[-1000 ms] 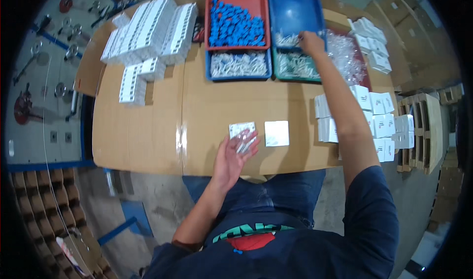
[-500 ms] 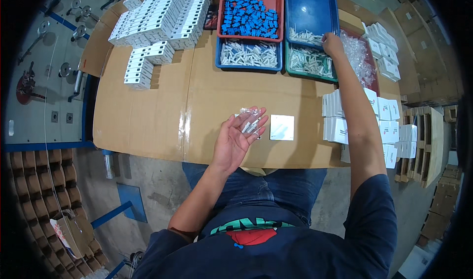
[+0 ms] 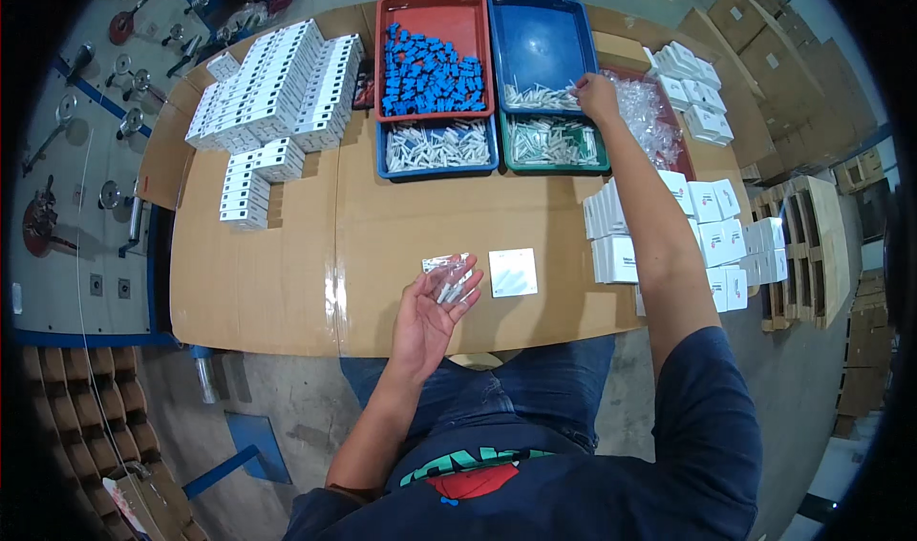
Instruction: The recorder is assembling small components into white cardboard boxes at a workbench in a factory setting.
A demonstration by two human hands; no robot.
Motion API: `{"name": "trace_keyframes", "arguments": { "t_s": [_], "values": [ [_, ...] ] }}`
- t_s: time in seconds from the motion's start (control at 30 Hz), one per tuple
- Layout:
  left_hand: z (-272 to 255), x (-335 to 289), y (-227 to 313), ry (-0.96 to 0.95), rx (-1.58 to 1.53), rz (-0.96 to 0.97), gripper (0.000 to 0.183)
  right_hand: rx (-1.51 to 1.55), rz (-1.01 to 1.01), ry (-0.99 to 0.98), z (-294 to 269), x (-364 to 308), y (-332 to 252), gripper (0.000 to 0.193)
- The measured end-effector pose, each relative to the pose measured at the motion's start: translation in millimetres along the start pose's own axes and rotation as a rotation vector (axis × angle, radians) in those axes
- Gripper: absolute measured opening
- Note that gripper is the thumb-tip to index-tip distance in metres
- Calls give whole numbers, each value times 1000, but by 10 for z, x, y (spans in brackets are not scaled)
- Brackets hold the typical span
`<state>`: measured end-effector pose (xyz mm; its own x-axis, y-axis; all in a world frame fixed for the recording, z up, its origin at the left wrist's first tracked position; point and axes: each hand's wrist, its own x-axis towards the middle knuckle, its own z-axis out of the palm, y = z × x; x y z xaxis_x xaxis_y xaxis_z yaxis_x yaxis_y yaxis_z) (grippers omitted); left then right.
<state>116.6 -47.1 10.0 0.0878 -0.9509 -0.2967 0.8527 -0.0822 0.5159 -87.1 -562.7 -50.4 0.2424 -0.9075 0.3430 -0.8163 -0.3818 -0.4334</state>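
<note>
Palm up above the near part of the table, my left hand (image 3: pixel 425 326) holds a small clear plastic bag (image 3: pixel 449 278) between thumb and curled fingers, with a few white plug-like pieces inside. My right hand (image 3: pixel 599 100) reaches to the right front corner of the upper blue tray (image 3: pixel 537 37). Its fingers are pinched beside a heap of thin whitish pieces (image 3: pixel 540 96); whatever lies between the fingertips is too small to make out. A white square card or flat box (image 3: pixel 514 272) lies right of my left hand. Another white printed piece (image 3: pixel 435 264) is partly hidden behind the bag.
A red tray (image 3: pixel 435 8) holds blue plastic parts. A lower blue tray (image 3: pixel 437 172) and a green tray (image 3: pixel 556 168) contain white plugs. Clear bags (image 3: pixel 645 111) fill a container beside my right forearm. White boxes stand stacked at left (image 3: pixel 258 92) and right (image 3: pixel 716 240).
The view has shifted, so the table and trays appear lower and further left. My right hand remains at the upper blue tray's corner; my left hand still holds the bag.
</note>
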Motion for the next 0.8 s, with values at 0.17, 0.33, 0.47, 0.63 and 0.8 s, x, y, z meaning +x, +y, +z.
{"name": "trace_keyframes", "arguments": {
  "t_s": [0.17, 0.33, 0.47, 0.63, 0.8],
  "values": [
    [-4, -33, -48, 28, 52, 11, 54, 18, -54, 21, -106, -75, -66, 21],
    [15, -53, -100, 63, 71, 14, 51, 122, -4, 1, -345, -126, -201, 18],
    [74, -48, -121, 69, 148, 37, 51, 436, 118, -188, -701, -182, -412, 17],
    [109, -54, -142, 76, 156, 69, 45, 702, 55, -378, -1557, -902, -1413, 27],
    [246, -50, -142, 10, 156, 83, 39, 788, -65, -427, -2221, -1758, -1916, 31]
  ]
}}
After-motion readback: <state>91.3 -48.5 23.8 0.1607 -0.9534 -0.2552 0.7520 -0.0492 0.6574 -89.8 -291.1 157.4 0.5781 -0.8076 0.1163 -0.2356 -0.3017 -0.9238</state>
